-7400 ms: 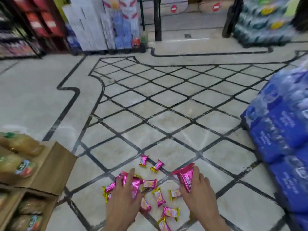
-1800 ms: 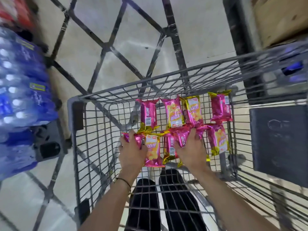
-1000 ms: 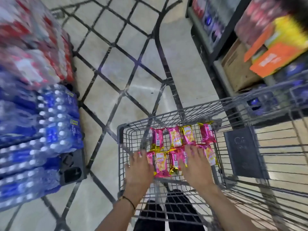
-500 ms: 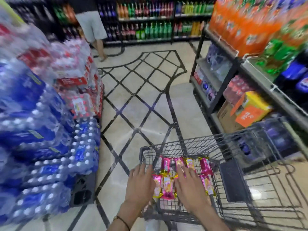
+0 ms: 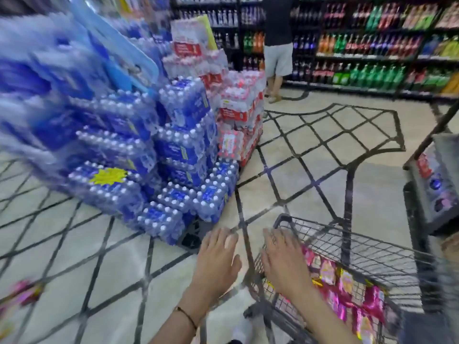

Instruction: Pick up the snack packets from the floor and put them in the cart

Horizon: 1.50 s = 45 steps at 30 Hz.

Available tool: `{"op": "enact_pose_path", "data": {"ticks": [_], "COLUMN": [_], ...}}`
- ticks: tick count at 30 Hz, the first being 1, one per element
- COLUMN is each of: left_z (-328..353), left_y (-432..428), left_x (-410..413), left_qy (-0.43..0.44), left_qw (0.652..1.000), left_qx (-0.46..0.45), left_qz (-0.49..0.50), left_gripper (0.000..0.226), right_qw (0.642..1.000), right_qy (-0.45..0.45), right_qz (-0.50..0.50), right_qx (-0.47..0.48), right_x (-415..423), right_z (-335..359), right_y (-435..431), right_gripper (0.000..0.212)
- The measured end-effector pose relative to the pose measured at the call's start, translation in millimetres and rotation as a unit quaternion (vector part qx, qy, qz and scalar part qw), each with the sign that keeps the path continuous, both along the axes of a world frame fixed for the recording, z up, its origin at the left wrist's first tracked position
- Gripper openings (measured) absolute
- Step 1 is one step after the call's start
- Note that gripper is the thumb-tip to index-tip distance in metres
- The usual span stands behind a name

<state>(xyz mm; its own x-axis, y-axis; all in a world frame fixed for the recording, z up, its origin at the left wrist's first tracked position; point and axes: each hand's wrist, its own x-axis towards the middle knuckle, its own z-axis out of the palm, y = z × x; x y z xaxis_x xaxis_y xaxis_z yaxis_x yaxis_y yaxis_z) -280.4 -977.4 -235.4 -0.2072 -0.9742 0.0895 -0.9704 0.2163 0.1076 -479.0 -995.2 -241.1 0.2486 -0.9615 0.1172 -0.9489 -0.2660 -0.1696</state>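
Both of your hands are sitting empty right now; your left hand (image 5: 218,265) is hovering over the floor (image 5: 323,175) just outside the cart (image 5: 352,234), fingers straight and spread, gripping nothing; your right hand (image 5: 283,268) is doing the same over the cart's near corner, flat and loose, and I can't tell if it's actually touching the wire. A bunch of snack packets (image 5: 327,271) are lying on the bottom of the basket, pink and gold wrappers packed side by side, so I'm guessing most of the job is looking done; but something pink and blurry is lying on the floor at the far left, probably a leftover packet (image 5: 24,292), which would explain the free hands. As for labels, honestly nothing is reading cleanly; the packets are showing some yellow print but it's too smeared; the blue water packs (image 5: 178,145) are carrying a yellow starburst sticker (image 5: 109,176) with no legible text; the red-labelled packs (image 5: 238,112) behind them are just as blurry; another person (image 5: 277,45) is standing by the drink shelves (image 5: 372,45) at the back.
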Motion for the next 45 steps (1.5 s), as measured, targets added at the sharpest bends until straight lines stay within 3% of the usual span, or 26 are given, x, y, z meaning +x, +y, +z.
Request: {"op": "enact_pose_path", "data": {"ticks": [11,20,30,36,45], "left_z": [31.5,25.6,33.8,28.9,5.0], "left_y": [155.0,318.3,495.8,521.1,474.1], "left_x": [149.0,314.8,481.5,551.8,672.1], "left_qy": [0.01,-0.005,-0.028,-0.003,0.016], "left_qw": [0.959,0.873,0.766,0.732,0.718], "left_qx": [-0.05,-0.068,-0.041,-0.05,-0.022], "left_qz": [0.278,0.484,0.641,0.68,0.696], "left_gripper": [0.048,0.05,0.049,0.048,0.048], "right_qw": [0.975,0.897,0.826,0.817,0.807], "right_qy": [0.008,0.0,0.016,0.023,0.056], "right_qz": [0.224,0.442,0.563,0.577,0.588], "right_qx": [0.005,-0.018,-0.016,-0.011,0.024], "right_x": [178.2,407.5,620.1,697.2,829.1], "right_z": [24.8,35.5,42.2,39.9,7.8], "right_y": [51.1,149.2,298.8,315.7,270.2], "right_gripper": [0.054,0.051,0.056,0.055,0.054]}}
